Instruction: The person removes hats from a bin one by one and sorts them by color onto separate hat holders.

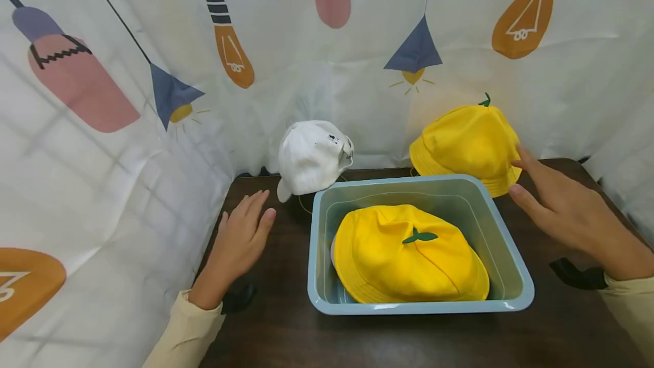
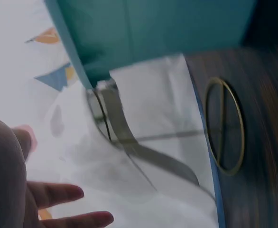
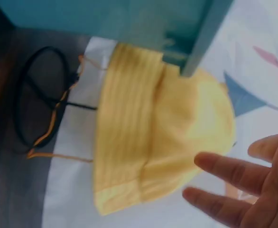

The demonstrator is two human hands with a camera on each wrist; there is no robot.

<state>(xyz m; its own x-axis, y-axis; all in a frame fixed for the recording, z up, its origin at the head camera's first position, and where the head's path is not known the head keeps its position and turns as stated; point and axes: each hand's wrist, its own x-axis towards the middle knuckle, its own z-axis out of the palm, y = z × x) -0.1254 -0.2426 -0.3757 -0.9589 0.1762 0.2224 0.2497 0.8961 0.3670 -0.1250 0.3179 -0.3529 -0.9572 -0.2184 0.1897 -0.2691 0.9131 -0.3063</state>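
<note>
My left hand (image 1: 240, 237) hovers left of the blue-grey plastic bin, fingers straight and holding nothing. Nearest to it is a white baseball cap (image 1: 311, 155), set upright at the back. Beyond the bin's right side, my right hand (image 1: 572, 209) reaches toward a yellow bucket hat (image 1: 465, 141) with a green sprout on top. Its fingers are spread at that hat's right edge; whether they touch it I cannot tell. Another yellow hat (image 1: 403, 260) with a green leaf lies inside the bin (image 1: 421, 306), over something pale that is mostly hidden.
A dark wooden table (image 1: 276, 334) carries everything. Behind it hangs a white curtain (image 1: 357, 101) printed with lamps and bulbs. The left wrist view shows a gold wire ring base (image 2: 242, 128) near the cap; a black ring base (image 3: 16, 104) lies by the rear yellow hat.
</note>
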